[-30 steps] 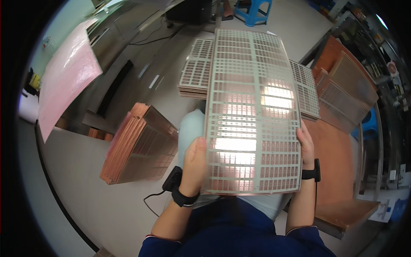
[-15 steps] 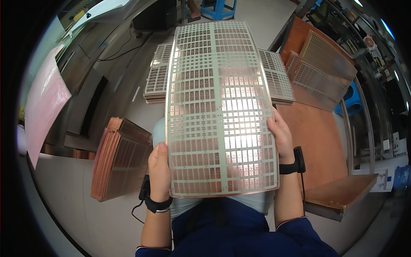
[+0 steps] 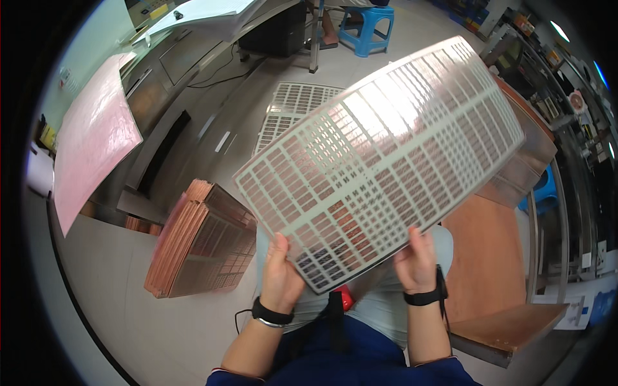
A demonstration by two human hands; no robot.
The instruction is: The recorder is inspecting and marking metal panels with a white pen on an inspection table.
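Observation:
A large printed circuit board panel (image 3: 380, 161), coppery with a pale green grid of small rectangles, is held tilted over my lap. Its far end points up to the right, and bright glare lies across its upper part. My left hand (image 3: 282, 273) grips the near left edge, thumb on top. My right hand (image 3: 415, 260) holds the near long edge, its thumb also on the face. The other fingers are hidden under the panel. Behind it, partly covered, lie similar panels (image 3: 299, 103).
A stack of copper-edged panels (image 3: 193, 244) leans at my left. Beyond it hangs a pink sheet (image 3: 96, 141). To my right stands a brown board cart (image 3: 483, 257) with panels leaning on it. A blue stool (image 3: 367, 29) and a person's foot (image 3: 328, 38) are at the far side.
The panel has turned clockwise from upright to a slant, its far end swinging right. My right hand has shifted from its right edge to lower down, and the view has moved somewhat.

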